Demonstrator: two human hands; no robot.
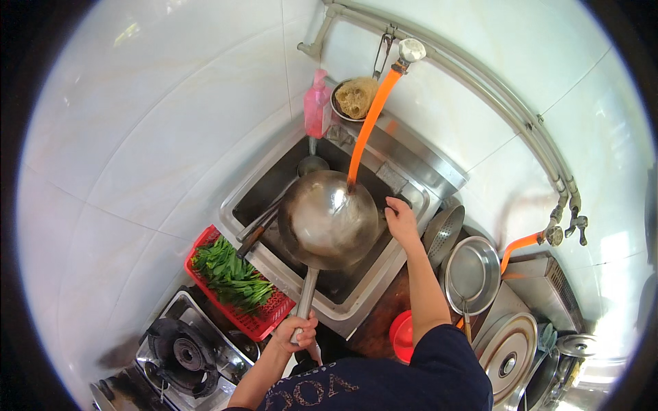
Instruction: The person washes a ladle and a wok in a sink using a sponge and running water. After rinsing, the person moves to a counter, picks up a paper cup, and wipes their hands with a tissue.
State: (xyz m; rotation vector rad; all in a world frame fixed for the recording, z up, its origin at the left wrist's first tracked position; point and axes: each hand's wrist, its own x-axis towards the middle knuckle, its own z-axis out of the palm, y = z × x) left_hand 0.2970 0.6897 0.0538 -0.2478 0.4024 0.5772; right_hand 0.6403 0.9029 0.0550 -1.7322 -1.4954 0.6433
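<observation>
My left hand [296, 331] is closed around the handle of a metal wok [329, 221], near the handle's end. The wok is over the stainless steel sink [336, 311], with the lower end of an orange hose [371, 123] at its far side. To the right of the wok is my right hand [401, 220], apart from it, fingers slightly bent and nothing seen in them. A ladle [312, 165] lies in the sink behind the wok. Utensils with long handles, one of them wooden [252, 241], rest across the sink's left rim.
Left of the sink, a red plastic basket [254, 326] holds leafy greens [231, 272], beside a gas stove burner [187, 354]. A pink pump bottle [317, 108] and a loofah [355, 97] in a bowl are behind. At right are a perforated strainer [444, 234], a steel pan [473, 275], a red bowl [403, 336] and a lid [509, 365].
</observation>
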